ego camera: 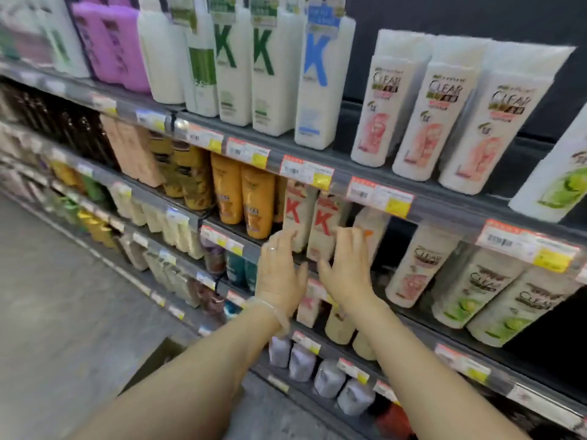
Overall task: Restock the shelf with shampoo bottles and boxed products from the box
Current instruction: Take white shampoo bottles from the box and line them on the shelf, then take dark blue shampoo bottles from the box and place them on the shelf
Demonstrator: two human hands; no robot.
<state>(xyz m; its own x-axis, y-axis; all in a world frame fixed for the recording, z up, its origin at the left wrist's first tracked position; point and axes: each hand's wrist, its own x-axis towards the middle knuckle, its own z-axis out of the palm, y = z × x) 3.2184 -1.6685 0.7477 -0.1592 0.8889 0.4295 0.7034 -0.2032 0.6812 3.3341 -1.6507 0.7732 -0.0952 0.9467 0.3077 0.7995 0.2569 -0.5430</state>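
Observation:
Both my hands are raised in front of the second shelf. My left hand (pixel 281 268), with a ring and a bracelet, is spread open just left of two white bottles with a red K (pixel 324 223). My right hand (pixel 347 265) is also spread, its fingertips at the right red K bottle and a white bottle with an orange cap (pixel 373 223) beside it. Neither hand is wrapped around a bottle. The cardboard box (pixel 162 354) shows as a dark corner on the floor below my left forearm.
The shelf rail (pixel 444 204) above my hands carries price tags. Orange bottles (pixel 241 198) stand to the left, white Clear bottles (pixel 419 268) to the right. Tall K bottles (pixel 276 68) and Clear bottles (pixel 435 106) fill the top shelf. Grey floor (pixel 63 296) lies left.

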